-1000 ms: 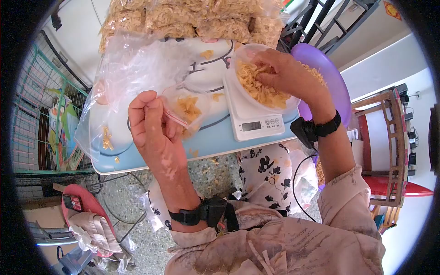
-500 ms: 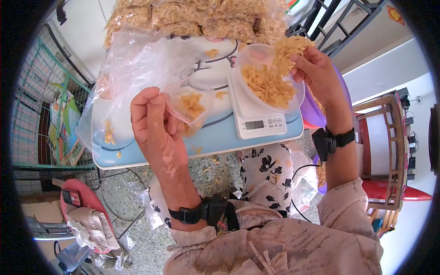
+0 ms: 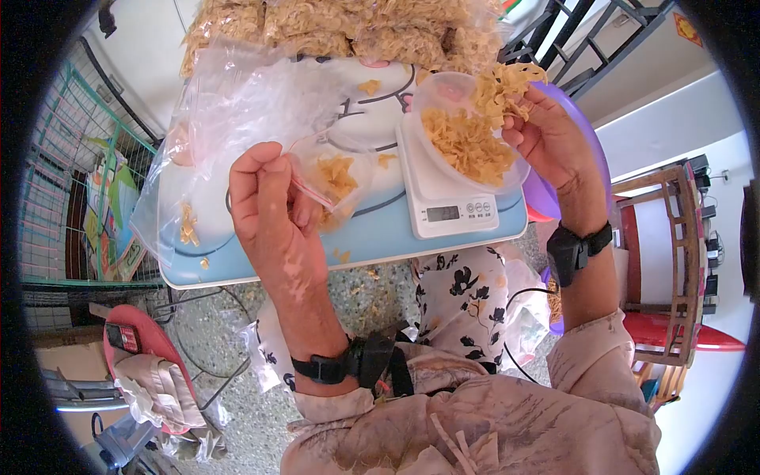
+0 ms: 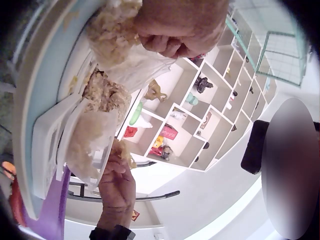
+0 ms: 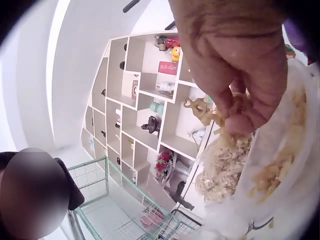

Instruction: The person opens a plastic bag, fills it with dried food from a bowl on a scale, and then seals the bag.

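My left hand (image 3: 277,210) pinches the red-striped mouth of a clear plastic bag (image 3: 253,91) lying over the table's left part. Pale yellow dried strips (image 3: 336,178) show at that mouth. On a white digital scale (image 3: 419,194) rests a translucent plastic bowl (image 3: 443,89), partly filled with more yellow strips (image 3: 467,146). My right hand (image 3: 558,142) holds a clump of dried strips (image 3: 507,91) at the bowl's right rim. From the right wrist, strips (image 5: 202,110) poke out between the thumb and fingers of that hand.
Filled bags of dried strips (image 3: 317,32) are stacked along the table's far edge. A purple basin (image 3: 590,146) stands right of the bowl. Loose strips (image 3: 188,226) lie on the blue-and-white table (image 3: 237,269). Lower left are a pink stool (image 3: 146,324) and a green wire cage (image 3: 59,158).
My right hand was inside the bowl; it has risen to the right rim with a clump of strips. The left hand keeps its pinch on the bag with little movement.
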Motion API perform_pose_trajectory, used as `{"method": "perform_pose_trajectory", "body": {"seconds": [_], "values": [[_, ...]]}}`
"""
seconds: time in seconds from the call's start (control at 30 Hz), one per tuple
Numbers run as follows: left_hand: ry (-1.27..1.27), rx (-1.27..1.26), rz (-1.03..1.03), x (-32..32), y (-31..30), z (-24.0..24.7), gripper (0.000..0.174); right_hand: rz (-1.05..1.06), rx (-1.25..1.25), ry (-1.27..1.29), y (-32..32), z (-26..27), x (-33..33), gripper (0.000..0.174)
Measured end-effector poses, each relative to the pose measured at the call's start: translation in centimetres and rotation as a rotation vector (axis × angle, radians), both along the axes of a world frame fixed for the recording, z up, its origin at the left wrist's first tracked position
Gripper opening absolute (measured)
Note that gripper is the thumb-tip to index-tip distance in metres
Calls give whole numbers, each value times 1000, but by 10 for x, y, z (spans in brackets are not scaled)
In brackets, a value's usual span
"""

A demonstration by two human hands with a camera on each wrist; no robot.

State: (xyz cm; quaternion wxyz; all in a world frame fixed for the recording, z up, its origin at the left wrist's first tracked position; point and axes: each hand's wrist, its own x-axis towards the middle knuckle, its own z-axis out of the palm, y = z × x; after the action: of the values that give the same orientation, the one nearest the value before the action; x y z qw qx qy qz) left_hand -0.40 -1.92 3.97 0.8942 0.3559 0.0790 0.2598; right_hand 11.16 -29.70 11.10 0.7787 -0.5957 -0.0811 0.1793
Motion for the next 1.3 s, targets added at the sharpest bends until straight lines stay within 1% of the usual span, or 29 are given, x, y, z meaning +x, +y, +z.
{"method": "perform_pose_trajectory", "body": {"seconds": [0.13,0.2,0.23,0.3,0.4,0.53,0.6,0.73,0.8,1.0,1.23,1.3], "values": [[5,-9,-1,1,0,1,16,-44,-89,-36,9,2,-4,18],[10,5,5,1,0,0,16,-124,-421,-150,10,1,-2,22],[10,5,5,1,0,-1,16,-124,-421,-150,11,2,-4,22],[-13,2,3,1,1,-1,16,-134,-716,-277,14,5,-9,25],[-10,-5,-3,1,1,0,16,-101,-698,-284,12,0,-6,20],[12,-4,5,1,1,-2,16,-115,-632,-286,14,-2,-7,19],[-23,-11,-16,1,2,-3,16,-103,-575,-225,12,-4,-6,20],[8,7,-7,0,0,1,13,-129,-523,-252,14,-6,-5,24],[26,-4,-10,-1,0,2,13,-171,-383,-246,20,-5,-10,28],[17,8,5,0,-2,2,13,-116,-358,-220,15,-10,-5,33],[14,17,9,0,-1,1,13,-142,-223,-130,16,-6,-7,31],[10,21,5,0,-1,1,13,-173,-123,-111,19,-4,-6,29]]}}
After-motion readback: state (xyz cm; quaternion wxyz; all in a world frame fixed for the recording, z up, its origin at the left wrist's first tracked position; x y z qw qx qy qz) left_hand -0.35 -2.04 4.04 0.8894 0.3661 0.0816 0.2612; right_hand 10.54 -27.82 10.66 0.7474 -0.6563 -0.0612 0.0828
